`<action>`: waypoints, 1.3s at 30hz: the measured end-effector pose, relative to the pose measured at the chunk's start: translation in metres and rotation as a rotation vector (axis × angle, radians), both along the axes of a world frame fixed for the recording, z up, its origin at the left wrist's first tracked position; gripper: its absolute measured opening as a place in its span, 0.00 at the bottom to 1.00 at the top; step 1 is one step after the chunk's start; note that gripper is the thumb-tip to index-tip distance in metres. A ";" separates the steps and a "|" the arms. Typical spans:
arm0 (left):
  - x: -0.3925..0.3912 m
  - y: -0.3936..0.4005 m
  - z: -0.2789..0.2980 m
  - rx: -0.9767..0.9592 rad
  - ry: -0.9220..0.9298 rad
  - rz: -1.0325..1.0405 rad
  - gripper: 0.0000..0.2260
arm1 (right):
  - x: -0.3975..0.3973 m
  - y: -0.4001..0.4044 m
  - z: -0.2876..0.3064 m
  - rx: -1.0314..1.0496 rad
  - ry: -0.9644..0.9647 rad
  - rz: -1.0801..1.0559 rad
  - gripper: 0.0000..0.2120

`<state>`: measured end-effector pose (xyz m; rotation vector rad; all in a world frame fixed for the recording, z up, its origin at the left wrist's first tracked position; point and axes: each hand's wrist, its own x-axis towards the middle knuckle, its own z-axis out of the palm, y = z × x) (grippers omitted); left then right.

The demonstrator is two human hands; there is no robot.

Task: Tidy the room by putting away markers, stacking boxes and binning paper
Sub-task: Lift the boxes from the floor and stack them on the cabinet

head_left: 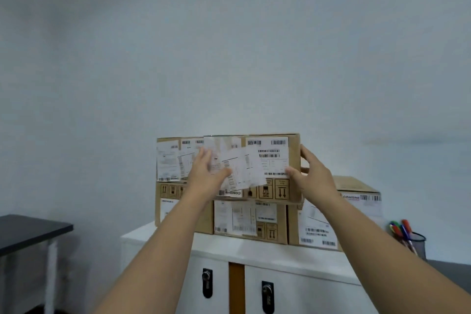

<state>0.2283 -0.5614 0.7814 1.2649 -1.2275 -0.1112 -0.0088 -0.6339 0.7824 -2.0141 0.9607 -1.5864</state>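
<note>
A brown cardboard box covered in white shipping labels sits on top of a stack of similar boxes. My left hand presses against its left front edge. My right hand grips its right side, thumb on the front face. Beside it on the left, another top box stands level with it. Three lower boxes carry them on the white cabinet. Coloured markers stand in a black mesh cup at the right.
The cabinet has two black locks and an orange strip between its doors. A black table with a white leg stands at the left. A plain pale wall is behind the stack. A grey surface lies at the far right.
</note>
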 end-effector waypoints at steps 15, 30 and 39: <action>0.027 -0.120 -0.073 0.405 -0.614 0.193 0.33 | 0.051 -0.102 -0.006 0.047 0.127 -0.217 0.32; 0.071 -0.023 -0.106 0.500 -0.603 0.238 0.28 | 0.110 -0.049 -0.068 -0.370 0.383 -0.123 0.11; 0.125 0.192 -0.156 0.686 -0.334 0.539 0.22 | 0.190 0.072 -0.135 0.122 0.972 0.519 0.12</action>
